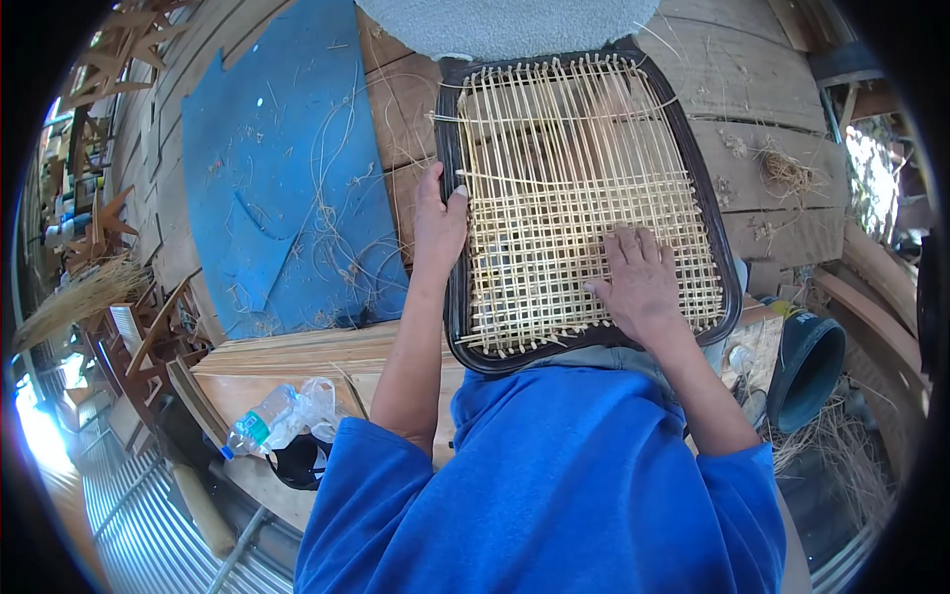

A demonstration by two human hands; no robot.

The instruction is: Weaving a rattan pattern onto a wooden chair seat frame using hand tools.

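Observation:
A dark, round-cornered frame (711,213) with pale cane woven across it rests on my lap. A tight open grid of cane (554,247) fills its near half. Toward the far end mostly lengthwise strands (534,109) run, with few crossing ones. My left hand (440,223) grips the frame's left side, thumb at its inner edge; the other fingers are partly hidden. Flat on the woven grid, right of its middle, lies my right hand (641,282), fingers stretched out and holding nothing.
A blue sheet (297,178) strewn with loose cane strands covers planks at left. Beyond the frame is a grey padded surface (505,25). A plastic bottle (262,421) lies on the wooden bench at lower left. A dark bucket (807,371) stands at right, near cane scraps (792,173).

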